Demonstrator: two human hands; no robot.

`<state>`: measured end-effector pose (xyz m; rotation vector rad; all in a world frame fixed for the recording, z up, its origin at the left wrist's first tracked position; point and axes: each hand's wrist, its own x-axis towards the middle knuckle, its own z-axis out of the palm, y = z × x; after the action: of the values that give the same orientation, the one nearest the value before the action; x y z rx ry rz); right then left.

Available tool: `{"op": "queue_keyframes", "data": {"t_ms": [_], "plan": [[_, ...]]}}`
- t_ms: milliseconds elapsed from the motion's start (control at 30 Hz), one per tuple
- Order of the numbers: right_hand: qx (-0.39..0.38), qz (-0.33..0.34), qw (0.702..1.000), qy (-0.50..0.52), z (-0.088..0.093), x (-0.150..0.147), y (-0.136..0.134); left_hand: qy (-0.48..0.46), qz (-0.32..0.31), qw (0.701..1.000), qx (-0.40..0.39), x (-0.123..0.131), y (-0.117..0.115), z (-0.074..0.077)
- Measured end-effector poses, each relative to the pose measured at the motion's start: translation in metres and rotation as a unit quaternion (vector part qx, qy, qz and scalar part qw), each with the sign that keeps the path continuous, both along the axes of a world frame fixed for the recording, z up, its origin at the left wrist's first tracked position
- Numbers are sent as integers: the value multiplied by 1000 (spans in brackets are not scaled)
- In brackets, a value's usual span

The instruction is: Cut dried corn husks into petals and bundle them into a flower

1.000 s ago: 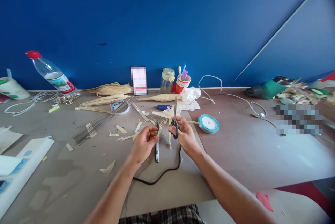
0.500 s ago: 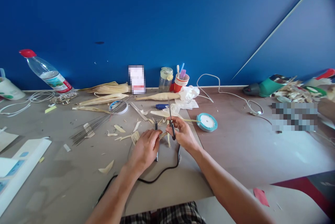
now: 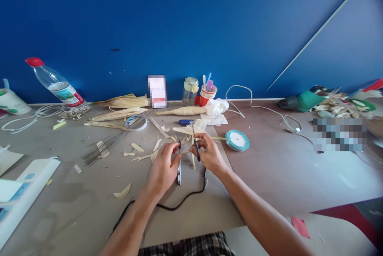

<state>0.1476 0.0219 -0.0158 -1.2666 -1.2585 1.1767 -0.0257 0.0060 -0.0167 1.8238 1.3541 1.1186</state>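
Over the middle of the table, my left hand [image 3: 165, 165] pinches one end of a narrow piece of dried corn husk [image 3: 186, 152]. The piece reaches across to my right hand [image 3: 209, 153], whose fingertips touch its other end. That hand is closed around small black-handled scissors [image 3: 196, 149], their blades pointing away from me. A slim black and silver tool [image 3: 179, 174] lies beneath the left fingers, partly covered. Husk scraps [image 3: 137, 147] are scattered around the hands. Beyond them, a longer husk piece [image 3: 182, 111] rests against crumpled white tissue [image 3: 216, 110].
A teal ribbon roll [image 3: 237, 140] lies right of my hands, and a black cable [image 3: 179, 208] curves in front. Thin wires [image 3: 104, 146], a tape roll [image 3: 137, 123] and a tilted bottle [image 3: 61, 88] are left. Paper cups [image 3: 207, 95] and a jar [image 3: 190, 91] stand behind. Another person's hand is at far right.
My left hand has turned and its fingers have lifted, so more of the husk piece and the slim tool shows. The right hand with the scissors is nearly still.
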Motion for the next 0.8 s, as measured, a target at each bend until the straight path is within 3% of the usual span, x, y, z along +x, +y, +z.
{"op": "queue_keyframes", "data": {"t_ms": [100, 167, 233, 400, 800], "plan": [[29, -71, 993, 88, 0, -4, 1, -172, 35, 974, -143, -1, 2, 5], [46, -97, 986, 127, -1, -7, 0, -270, -3, 927, -262, 0, 2, 7], [55, -111, 982, 144, 0, -11, -3, -341, -47, 879, -331, 4, 1, 7], [60, -104, 984, 132, -1, -24, -11, -445, -64, 829, -333, 14, -2, 6], [74, -97, 990, 65, -6, -36, -17, -514, -62, 788, -334, 22, -5, 0]]}}
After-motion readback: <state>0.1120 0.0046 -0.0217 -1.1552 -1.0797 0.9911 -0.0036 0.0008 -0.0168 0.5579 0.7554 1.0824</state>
